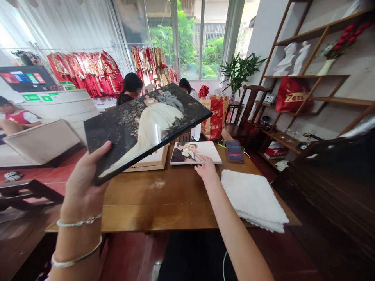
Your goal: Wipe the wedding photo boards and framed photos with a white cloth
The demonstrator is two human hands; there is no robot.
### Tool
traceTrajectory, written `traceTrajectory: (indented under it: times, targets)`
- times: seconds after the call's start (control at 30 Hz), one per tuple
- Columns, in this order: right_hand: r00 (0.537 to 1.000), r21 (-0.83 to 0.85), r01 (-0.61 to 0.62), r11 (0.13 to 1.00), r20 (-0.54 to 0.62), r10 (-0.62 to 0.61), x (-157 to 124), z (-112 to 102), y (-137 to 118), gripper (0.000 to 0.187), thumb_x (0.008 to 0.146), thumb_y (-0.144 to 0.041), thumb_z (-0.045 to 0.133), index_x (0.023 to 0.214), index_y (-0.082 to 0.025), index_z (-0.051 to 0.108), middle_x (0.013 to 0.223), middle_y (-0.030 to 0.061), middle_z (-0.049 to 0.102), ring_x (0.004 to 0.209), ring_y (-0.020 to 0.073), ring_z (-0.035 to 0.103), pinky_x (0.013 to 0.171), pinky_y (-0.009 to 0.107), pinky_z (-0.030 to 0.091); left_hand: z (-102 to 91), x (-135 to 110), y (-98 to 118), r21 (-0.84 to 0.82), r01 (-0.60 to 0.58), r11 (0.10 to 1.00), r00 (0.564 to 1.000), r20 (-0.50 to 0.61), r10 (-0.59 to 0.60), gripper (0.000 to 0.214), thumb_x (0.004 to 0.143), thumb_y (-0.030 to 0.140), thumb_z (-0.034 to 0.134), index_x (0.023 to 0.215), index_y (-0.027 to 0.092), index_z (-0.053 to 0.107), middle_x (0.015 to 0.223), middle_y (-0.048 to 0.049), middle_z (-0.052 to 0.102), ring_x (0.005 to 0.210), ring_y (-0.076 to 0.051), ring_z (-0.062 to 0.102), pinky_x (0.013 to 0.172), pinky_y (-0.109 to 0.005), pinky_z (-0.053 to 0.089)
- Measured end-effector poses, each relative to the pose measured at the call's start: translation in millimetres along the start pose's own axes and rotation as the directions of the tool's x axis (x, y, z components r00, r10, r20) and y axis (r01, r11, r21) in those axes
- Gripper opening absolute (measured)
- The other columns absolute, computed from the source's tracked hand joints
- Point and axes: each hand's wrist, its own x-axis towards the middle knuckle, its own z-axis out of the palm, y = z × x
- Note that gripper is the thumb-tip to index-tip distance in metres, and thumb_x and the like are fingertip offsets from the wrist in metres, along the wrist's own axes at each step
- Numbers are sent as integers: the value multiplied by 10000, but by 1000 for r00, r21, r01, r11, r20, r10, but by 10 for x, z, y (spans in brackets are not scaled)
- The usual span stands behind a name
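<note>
My left hand [86, 171] is closed on the lower left corner of a large, glossy wedding photo panel [156, 123], its thumb on the front face. The panel is held up tilted over the table, showing a couple and a long pale gown against dark foliage. At the near edge of a smaller, white-edged photo panel [183, 154] is my right hand [207, 168], its fingers gripping that edge. This smaller panel lies on the wooden table [175, 203]. Partly hidden under the raised panel is a light wooden frame [159, 162].
A folded white cloth [253, 197] lies at the table's right side, with a phone [234, 151] behind it. A red paper bag [213, 119] stands at the far end. Two people sit beyond the table; another is at far left. Shelves [315, 76] rise on the right.
</note>
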Motion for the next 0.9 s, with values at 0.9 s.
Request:
traceTrajectory:
  times: [0.9]
  targets:
    - [834, -819, 518, -247, 548, -67, -1761, -1274, -1305, 665, 697, -451, 708, 1305, -261, 517, 1415, 121, 440, 1285, 328, 402, 1049, 479, 346, -931, -591, -805, 448, 481, 754, 844, -5, -536, 284, 668, 151, 735, 945, 182, 681, 703, -60, 756, 560, -241, 721, 459, -248, 570]
